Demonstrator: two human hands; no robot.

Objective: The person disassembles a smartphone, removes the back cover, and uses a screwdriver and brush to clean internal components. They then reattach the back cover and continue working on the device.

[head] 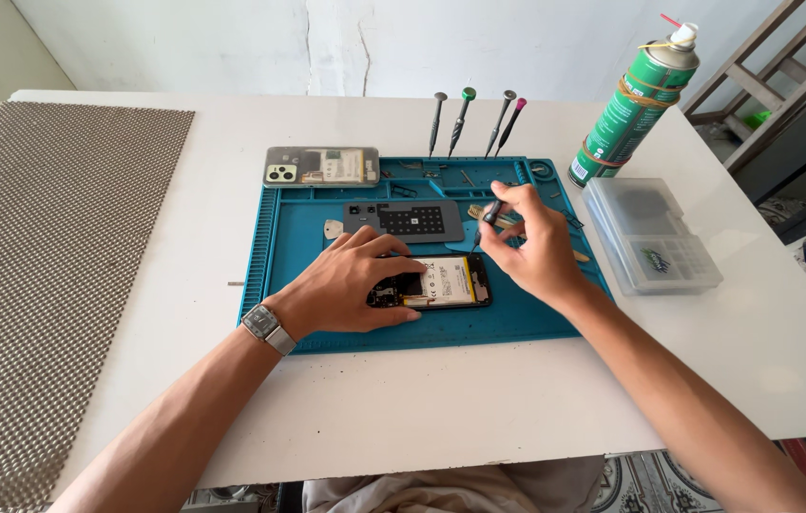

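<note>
**Observer:** Forearms enter from the bottom edge, nearest the head camera. Left hand (351, 285), wristwatch (266, 327) on the wrist, lies flat over the left half of the opened phone (446, 282), fingers spread and pressing down rather than curled round it. Likely to keep the body from sliding on the mat.

**Recorder:** And the right?

**Observer:** Right hand (536, 249) pinches a small screwdriver (487, 220) between thumb and fingertips, shaft angled down toward the phone's upper edge. Whether the tip touches it, I cannot tell. A fine pinch suits small turning work.

**Recorder:** Where does the phone sit?

**Observer:** Near the front middle of the blue work mat (279, 275), back off, battery with a yellow edge showing. Just behind it lies a dark grey rectangular plate (405, 220), with a small pale pick (332, 229) beside that.

**Recorder:** Further back?

**Observer:** A second phone (321, 166), with a clear back, lies at the mat's rear left corner, out of the working zone. Four screwdrivers (472, 122) stand upright along the rear edge, handles up, easy to pluck.

**Recorder:** Off the mat?

**Observer:** A green spray can (633, 106) stands to the right, and a clear plastic parts box (650, 233) lies near it, lid shut. A grey mesh mat (51, 275) covers the left of the white table (422, 408).
</note>
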